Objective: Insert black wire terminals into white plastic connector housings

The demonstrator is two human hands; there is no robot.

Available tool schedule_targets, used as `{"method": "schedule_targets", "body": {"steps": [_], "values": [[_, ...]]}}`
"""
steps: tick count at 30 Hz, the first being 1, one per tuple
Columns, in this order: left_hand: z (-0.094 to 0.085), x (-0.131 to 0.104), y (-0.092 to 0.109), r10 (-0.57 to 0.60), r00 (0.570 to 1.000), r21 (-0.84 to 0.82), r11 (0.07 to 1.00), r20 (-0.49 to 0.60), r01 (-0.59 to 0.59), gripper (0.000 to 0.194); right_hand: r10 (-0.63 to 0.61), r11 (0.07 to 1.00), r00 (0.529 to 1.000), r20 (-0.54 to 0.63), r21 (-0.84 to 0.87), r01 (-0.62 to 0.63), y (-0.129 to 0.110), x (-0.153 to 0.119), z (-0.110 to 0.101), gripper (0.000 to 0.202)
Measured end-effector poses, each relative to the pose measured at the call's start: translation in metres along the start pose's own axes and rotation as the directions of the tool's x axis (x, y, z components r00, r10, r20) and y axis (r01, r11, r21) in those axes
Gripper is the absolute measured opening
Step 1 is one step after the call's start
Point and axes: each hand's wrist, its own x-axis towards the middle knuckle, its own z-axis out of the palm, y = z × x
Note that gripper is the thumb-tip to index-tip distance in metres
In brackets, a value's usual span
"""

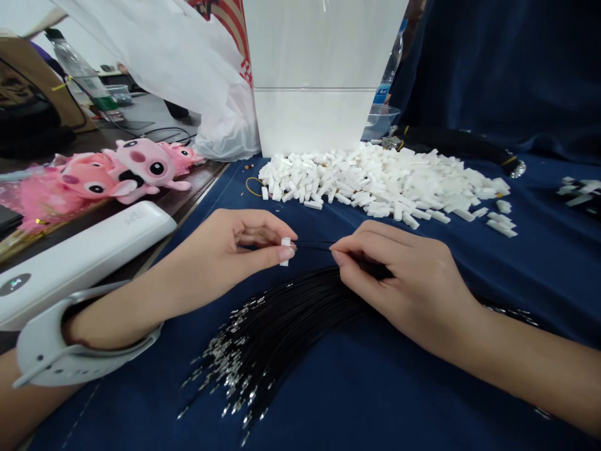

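Has a bundle of black cords [300,319] across the lower centre of the frame, lying on dark blue cloth [385,394], with silvery ends [230,369] fanned toward the lower left. Wears a pale watch band [44,351] round the left wrist, at lower left.

Clamps a small white piece [285,252] between thumb and fingers of the left hand [225,250], just left of the frame's middle – holds it roughly upright. Pinches a thin black cord [313,245] between the closed thumb and fingertip of the right hand [404,275], right of the middle, above the bundle. Stretches the cord nearly level between the two hands; cannot tell whether it passes through the piece.

Shows, at the left edge, a long white device [89,257] with a dark oval display, and beyond it pink toys [141,163] with black eyes. Keeps a loose heap of white pieces [375,181] past the hands, upper centre to right, with a yellow loop [254,186] just beside its left end.

Includes farther back an upright white panel [314,75] touching the heap – flanked by a white plastic bag [230,113] on the left and a blue-labelled bottle [389,72] on the right. Ends at upper left with a green-labelled bottle [84,75].
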Motion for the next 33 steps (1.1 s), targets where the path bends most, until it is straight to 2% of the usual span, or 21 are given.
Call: {"method": "schedule_targets", "body": {"steps": [11, 18, 26, 30, 33], "values": [[-0.001, -0.002, 0.007, -0.041, 0.999, 0.02, 0.999, 0.023, 0.041, 0.01, 0.052, 0.999, 0.999, -0.005, 0.011, -0.052, -0.002, -0.001, -0.001, 0.014], [0.001, -0.001, 0.006, -0.066, 0.998, 0.022, 0.998, -0.004, 0.066, 0.008, 0.018, 1.0, 1.0, 0.002, 0.004, -0.018, -0.003, 0.001, -0.001, 0.014], [0.0, -0.001, 0.004, -0.036, 0.999, 0.043, 0.998, 0.001, 0.036, 0.008, -0.013, 1.0, 1.0, 0.01, 0.013, 0.012, -0.003, -0.001, -0.001, 0.013], [0.006, -0.004, 0.006, -0.063, 0.998, 0.022, 0.998, 0.031, 0.062, 0.009, 0.015, 0.999, 0.999, 0.043, 0.034, -0.016, -0.002, 0.0, 0.0, 0.012], [0.014, -0.008, 0.008, -0.085, 0.994, -0.006, 0.996, 0.066, 0.085, 0.008, -0.016, 0.997, 0.995, 0.097, 0.07, 0.009, -0.002, 0.001, 0.003, 0.009]]}}
